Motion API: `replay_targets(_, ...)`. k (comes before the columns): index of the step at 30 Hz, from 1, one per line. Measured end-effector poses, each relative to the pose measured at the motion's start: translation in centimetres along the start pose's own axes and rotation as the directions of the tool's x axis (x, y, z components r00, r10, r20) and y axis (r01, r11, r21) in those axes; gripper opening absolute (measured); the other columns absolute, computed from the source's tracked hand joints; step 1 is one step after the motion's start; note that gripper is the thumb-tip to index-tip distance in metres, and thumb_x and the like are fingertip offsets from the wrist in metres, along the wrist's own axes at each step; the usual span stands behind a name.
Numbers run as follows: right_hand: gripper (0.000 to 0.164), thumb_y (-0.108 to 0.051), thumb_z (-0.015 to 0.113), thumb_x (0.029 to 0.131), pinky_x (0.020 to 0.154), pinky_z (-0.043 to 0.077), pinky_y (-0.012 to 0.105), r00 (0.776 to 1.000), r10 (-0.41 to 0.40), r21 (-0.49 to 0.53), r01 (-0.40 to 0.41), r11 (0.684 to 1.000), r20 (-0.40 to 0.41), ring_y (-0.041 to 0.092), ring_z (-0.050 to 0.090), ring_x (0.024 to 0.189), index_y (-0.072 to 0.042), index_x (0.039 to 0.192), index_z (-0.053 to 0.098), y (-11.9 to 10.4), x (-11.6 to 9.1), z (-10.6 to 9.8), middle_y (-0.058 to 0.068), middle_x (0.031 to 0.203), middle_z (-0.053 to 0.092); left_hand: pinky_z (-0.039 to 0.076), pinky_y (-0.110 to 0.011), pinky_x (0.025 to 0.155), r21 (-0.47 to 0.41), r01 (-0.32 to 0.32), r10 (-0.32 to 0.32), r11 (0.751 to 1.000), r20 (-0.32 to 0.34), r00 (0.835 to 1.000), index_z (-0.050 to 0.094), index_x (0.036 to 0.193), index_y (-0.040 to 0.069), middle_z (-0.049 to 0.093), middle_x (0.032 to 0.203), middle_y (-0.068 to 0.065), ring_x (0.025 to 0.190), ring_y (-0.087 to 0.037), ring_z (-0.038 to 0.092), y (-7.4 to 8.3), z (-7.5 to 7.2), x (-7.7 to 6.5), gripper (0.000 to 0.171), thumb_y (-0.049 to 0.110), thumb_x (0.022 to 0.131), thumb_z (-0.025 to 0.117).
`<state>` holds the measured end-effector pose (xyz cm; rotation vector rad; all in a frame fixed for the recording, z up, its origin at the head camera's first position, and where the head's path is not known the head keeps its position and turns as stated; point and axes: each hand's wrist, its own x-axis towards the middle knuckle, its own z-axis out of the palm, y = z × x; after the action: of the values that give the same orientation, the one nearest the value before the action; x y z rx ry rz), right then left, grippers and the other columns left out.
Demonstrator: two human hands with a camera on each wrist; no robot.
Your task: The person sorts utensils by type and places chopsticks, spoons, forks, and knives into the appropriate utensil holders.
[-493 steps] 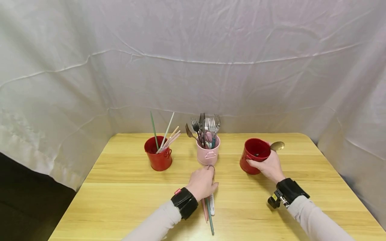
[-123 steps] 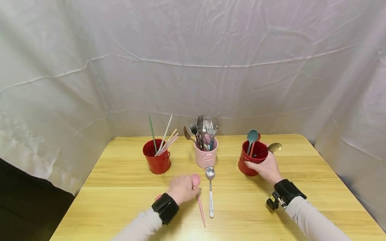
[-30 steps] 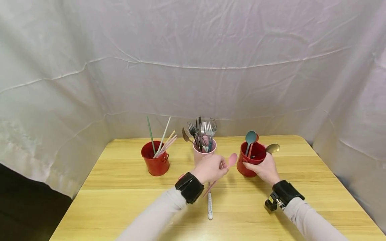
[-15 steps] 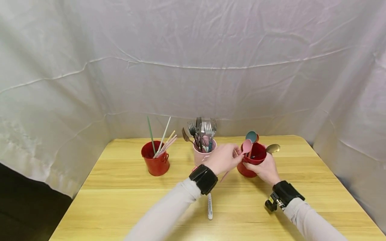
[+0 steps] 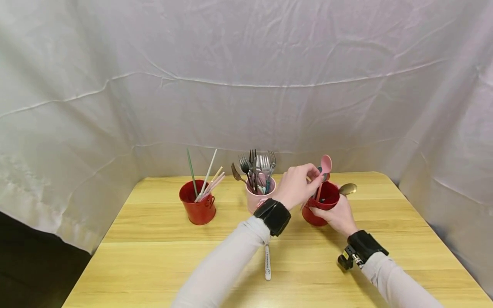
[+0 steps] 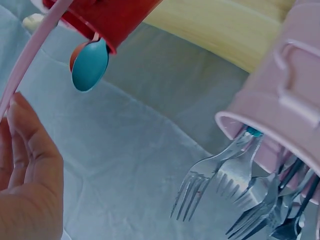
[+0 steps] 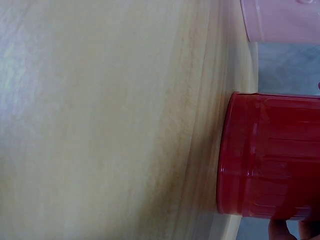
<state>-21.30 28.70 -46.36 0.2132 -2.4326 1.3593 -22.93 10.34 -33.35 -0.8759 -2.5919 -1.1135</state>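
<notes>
My left hand (image 5: 296, 186) pinches a pink spoon (image 5: 326, 163) by its handle, bowl up, beside the right-hand red bucket (image 5: 315, 219). In the left wrist view, the pink handle (image 6: 31, 55) rises from the fingertips. My right hand (image 5: 342, 219) grips that bucket at its right side. A teal spoon (image 6: 90, 66) and a reddish spoon (image 6: 75, 54) stand in it, bowls above the rim. Near my right fingers a gold spoon (image 5: 348, 188) sticks out; whether the hand or bucket bears it I cannot tell. A white-handled spoon (image 5: 267, 263) lies on the table, its bowl hidden by my left arm.
A pink bucket (image 5: 254, 201) full of forks (image 5: 265, 161) stands in the middle, partly behind my left hand. At left, another red bucket (image 5: 197, 211) holds several thin sticks (image 5: 208, 171). A grey cloth (image 5: 246, 107) hangs behind the wooden table (image 5: 154, 252).
Earlier the left hand took the pink spoon from the table. It has since carried it right and raised it beside the red bucket. Teal and reddish spoons came into that bucket. The right hand stays.
</notes>
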Motion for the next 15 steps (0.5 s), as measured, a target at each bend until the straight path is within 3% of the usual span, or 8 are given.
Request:
replay_targets(5,0.076,-0.022,0.084,0.070,0.091,0.044,0.049,1.000,0.001,0.008,-0.001,1.000,-0.007,0.030,0.053,0.107,-0.003,0.132,0.044,0.1,0.1,0.0,0.016,0.120,0.058,0.045,-0.013,0.063,-0.034,-0.026,0.023,0.999,-0.077,0.997,0.066,0.095,0.022,0.065,0.084,0.014,0.070,0.004,0.056,0.5,0.1,1.0,0.016,0.035,0.093,0.059)
replay_targets(12,0.076,-0.020,0.085,0.068,0.089,0.045,0.035,1.000,-0.003,0.003,0.003,1.000,-0.018,0.025,0.053,0.107,-0.004,0.131,0.045,-0.3,0.1,0.0,0.012,0.119,0.058,0.049,-0.013,0.070,-0.067,-0.051,0.039,0.996,-0.181,0.983,0.066,0.100,0.019,0.066,0.093,0.008,0.077,-0.001,0.061,0.5,0.6,1.8,0.015,0.030,0.093,0.060)
replay_targets(15,0.076,-0.015,0.085,0.067,0.089,0.045,0.038,1.000,-0.010,0.020,0.010,1.000,-0.024,0.029,0.054,0.106,0.000,0.130,0.045,-1.3,-0.1,-0.1,0.016,0.118,0.059,0.050,-0.012,0.072,-0.076,-0.065,0.047,0.995,-0.221,0.974,0.066,0.101,0.017,0.067,0.094,0.006,0.079,-0.002,0.063,0.3,1.0,2.1,0.014,0.027,0.092,0.061)
